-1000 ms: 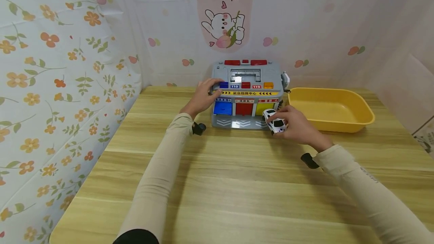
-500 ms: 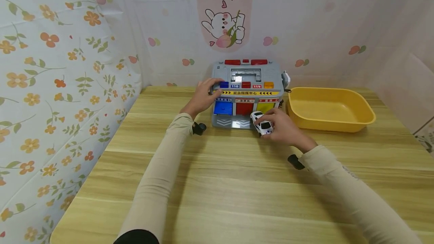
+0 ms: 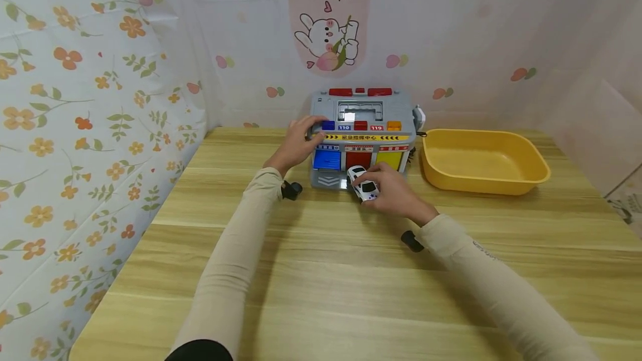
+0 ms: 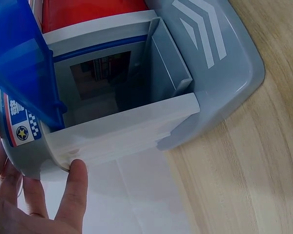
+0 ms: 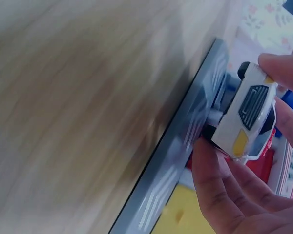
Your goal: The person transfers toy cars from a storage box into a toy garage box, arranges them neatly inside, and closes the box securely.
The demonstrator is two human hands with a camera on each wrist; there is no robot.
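A grey toy rescue station (image 3: 361,137) stands at the back of the table, with blue, red and yellow garage doors. My left hand (image 3: 296,144) grips its left upper corner; fingertips press its side wall in the left wrist view. There the blue door (image 4: 20,61) is swung up, baring the inside of its bay. My right hand (image 3: 393,191) pinches a small white toy car (image 3: 363,184) between thumb and fingers, in front of the red door (image 3: 358,159). In the right wrist view the car (image 5: 249,114) is tilted, held just above the station's grey ramp (image 5: 172,146).
To the right of the station is a yellow plastic basin (image 3: 485,184). A floral cloth (image 3: 100,144) hangs along the left, and a printed white cloth (image 3: 241,27) behind. The wooden table (image 3: 321,283) spreads out in front.
My right hand has carried the white toy car leftward, from in front of the yellow door to in front of the red one. My left hand stays on the station's corner.
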